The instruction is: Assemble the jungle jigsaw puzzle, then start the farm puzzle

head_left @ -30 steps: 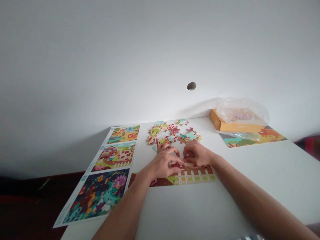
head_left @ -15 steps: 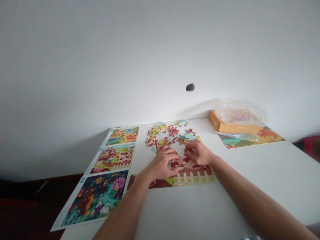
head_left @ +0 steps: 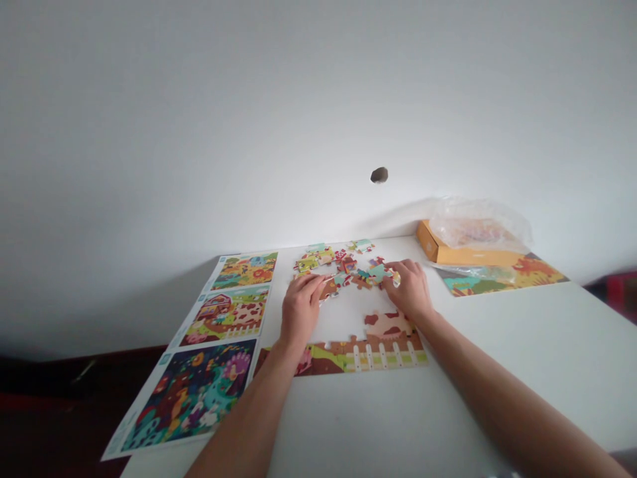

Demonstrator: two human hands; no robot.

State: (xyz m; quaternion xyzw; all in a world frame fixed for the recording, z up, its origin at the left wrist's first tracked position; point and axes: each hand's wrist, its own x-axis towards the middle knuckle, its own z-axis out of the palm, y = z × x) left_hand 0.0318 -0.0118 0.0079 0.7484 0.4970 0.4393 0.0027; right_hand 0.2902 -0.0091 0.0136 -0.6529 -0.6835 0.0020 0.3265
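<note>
On the white table, a partly joined jigsaw puzzle [head_left: 383,356] shows a white fence and green and brown ground, with a brown-spotted cow section [head_left: 387,324] above the fence at its right. Loose puzzle pieces [head_left: 343,263] lie in a heap behind it. My left hand [head_left: 301,311] is at the heap's near left, fingers closed on a puzzle piece seen nearly edge-on; its picture is hidden. At the heap's right side is my right hand [head_left: 411,291], thumb and forefinger apart around pieces there. Whether it touches them is unclear.
A sheet with three printed pictures [head_left: 229,312] lies along the table's left side. At the back right, a clear plastic bag [head_left: 480,222] rests on an orange box [head_left: 478,256], beside a colourful picture board [head_left: 535,273]. The wall with a hole [head_left: 379,175] rises behind the table.
Both hands have moved off the joined puzzle, the left back and leftward, the right slightly back and right. A red-brown piece beside the cow section is gone from there.
</note>
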